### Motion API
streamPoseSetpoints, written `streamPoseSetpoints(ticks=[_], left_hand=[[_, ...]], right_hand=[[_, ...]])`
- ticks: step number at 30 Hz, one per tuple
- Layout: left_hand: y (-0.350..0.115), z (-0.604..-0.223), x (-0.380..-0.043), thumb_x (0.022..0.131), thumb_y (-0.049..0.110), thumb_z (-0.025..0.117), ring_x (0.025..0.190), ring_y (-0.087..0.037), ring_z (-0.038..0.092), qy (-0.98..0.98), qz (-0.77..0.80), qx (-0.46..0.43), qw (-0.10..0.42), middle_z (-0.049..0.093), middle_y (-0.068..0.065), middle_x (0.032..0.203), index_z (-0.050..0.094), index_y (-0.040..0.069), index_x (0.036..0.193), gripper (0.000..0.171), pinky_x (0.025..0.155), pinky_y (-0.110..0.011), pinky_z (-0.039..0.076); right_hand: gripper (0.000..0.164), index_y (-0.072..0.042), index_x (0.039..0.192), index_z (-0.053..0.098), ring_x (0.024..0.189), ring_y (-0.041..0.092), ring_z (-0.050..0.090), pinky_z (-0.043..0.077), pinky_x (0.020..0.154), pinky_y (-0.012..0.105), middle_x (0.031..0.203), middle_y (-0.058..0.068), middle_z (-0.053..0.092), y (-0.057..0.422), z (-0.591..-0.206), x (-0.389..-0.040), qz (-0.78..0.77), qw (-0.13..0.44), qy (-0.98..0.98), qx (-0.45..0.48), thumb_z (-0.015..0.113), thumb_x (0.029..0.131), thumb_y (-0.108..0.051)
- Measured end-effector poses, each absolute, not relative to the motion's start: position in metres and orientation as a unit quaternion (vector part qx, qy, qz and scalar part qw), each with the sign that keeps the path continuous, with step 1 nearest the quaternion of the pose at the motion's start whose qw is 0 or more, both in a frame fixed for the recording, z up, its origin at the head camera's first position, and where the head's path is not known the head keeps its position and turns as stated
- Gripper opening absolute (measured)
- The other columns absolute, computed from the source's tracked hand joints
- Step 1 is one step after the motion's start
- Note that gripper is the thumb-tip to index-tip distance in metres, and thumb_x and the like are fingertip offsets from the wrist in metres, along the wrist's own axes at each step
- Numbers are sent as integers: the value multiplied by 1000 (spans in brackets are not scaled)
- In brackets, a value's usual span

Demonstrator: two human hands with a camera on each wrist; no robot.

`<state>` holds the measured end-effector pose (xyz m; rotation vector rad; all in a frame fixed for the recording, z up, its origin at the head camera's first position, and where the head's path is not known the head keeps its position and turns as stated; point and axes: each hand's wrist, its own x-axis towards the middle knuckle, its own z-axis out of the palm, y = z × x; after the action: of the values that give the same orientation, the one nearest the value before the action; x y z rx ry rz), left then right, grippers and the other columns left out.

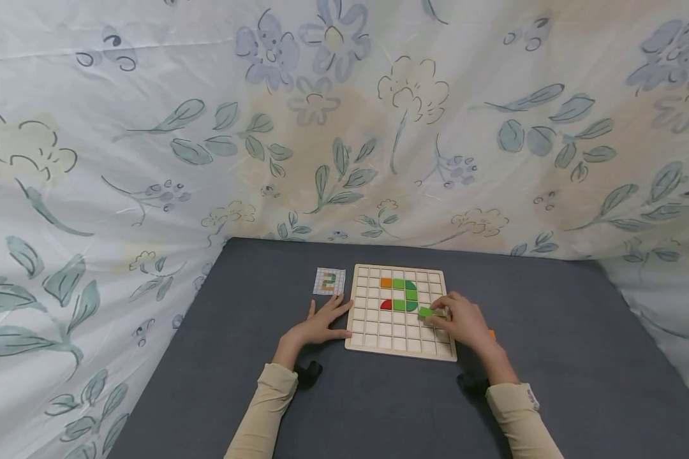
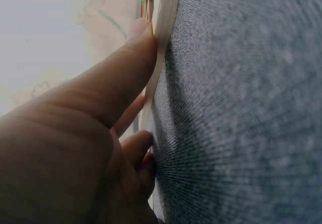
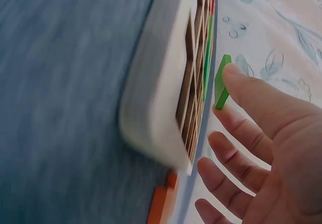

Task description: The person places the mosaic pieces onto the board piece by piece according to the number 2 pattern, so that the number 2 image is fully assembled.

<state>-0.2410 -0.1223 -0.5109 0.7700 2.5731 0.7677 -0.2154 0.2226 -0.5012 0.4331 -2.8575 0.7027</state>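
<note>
A wooden grid board (image 1: 373, 328) lies on the dark table. On it an orange square (image 1: 386, 282), several green tiles (image 1: 399, 305) and a red quarter-round tile (image 1: 386, 305) form a bent figure. My right hand (image 1: 465, 319) pinches a green square tile (image 3: 221, 83) between thumb and index finger, over the right part of the board; its other fingers are spread loosely. At the board's left edge, my left hand (image 1: 319, 324) rests with extended, spread fingers, thumb and fingertips touching the rim.
A small printed card (image 1: 329, 281) with a coloured grid figure lies left of the board's far corner. Orange pieces (image 3: 160, 204) sit beside the board's right edge, partly hidden by the right hand in the head view. A flowered curtain (image 1: 344, 127) hangs behind the table.
</note>
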Motion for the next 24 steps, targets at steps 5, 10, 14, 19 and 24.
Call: streamPoseSetpoints(ticks=[5,10,14,19,24], left_hand=[[-122,-511,-241,89,44,58,144,-25,0,908,269,270,173,8,-9,156,21,24,149,74,107,-61,-13],[-122,-511,-241,89,44,58,144,-25,-1,907,272,272,172,8,-9,156,22,23,149,74,107,-61,-13],[-122,-511,-241,89,44,59,144,-25,0,906,274,272,172,8,-9,156,22,23,149,74,107,-61,-13],[-122,-512,-241,88,44,59,144,-25,0,907,274,271,171,9,-9,156,22,23,149,75,108,-61,-13],[-122,-511,-241,88,45,59,144,-25,0,907,273,270,171,9,-8,156,22,23,149,75,108,-61,-12]], right_hand=[[28,-16,96,70,74,15,51,39,70,40,92,3,58,209,-502,-219,240,78,-957,145,74,78,-37],[27,-15,93,70,76,18,54,37,78,48,90,3,59,196,-502,-221,248,87,-953,152,76,76,-35],[26,-15,91,70,75,18,54,35,81,51,91,3,60,188,-501,-222,256,87,-949,159,77,75,-34],[28,-17,93,70,78,18,55,33,85,52,93,2,60,178,-501,-225,271,65,-948,154,76,75,-38],[31,-16,95,70,77,17,53,33,84,52,91,1,59,171,-504,-229,268,61,-949,156,76,75,-39]])
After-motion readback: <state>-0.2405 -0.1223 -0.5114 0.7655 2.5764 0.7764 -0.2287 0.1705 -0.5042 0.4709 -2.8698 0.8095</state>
